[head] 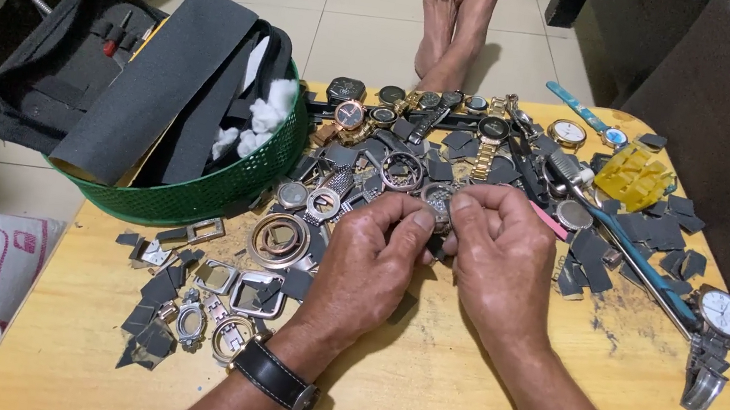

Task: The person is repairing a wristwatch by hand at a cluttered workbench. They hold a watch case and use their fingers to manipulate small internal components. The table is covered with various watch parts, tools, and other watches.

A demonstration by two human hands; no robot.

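While the 2 hands are being held close together over the middle of the wooden table [415,386], a small round watch case [439,203] is being pinched between them. The left hand [373,259] is being closed on the case from the left and lower side, with the thumb and first fingers pressed together on its edge. The right hand [503,250] is being closed on it from the right side, and its fingertips are almost touching those of the left hand. So both grips are being kept tight on the same piece, and neither hand is clearly nearer to it. The case is being held just above the table, in front of the pile of watches [417,116]; because it is round and partly hidden by the fingers, no long axis can be told. A black strap wristwatch [276,380] is being worn on the left wrist. Loose metal watch frames [278,240] are lying just left of the left hand, and a green basket [194,189] is standing further left. A white-dial watch [723,314] is lying well apart, at the right edge.
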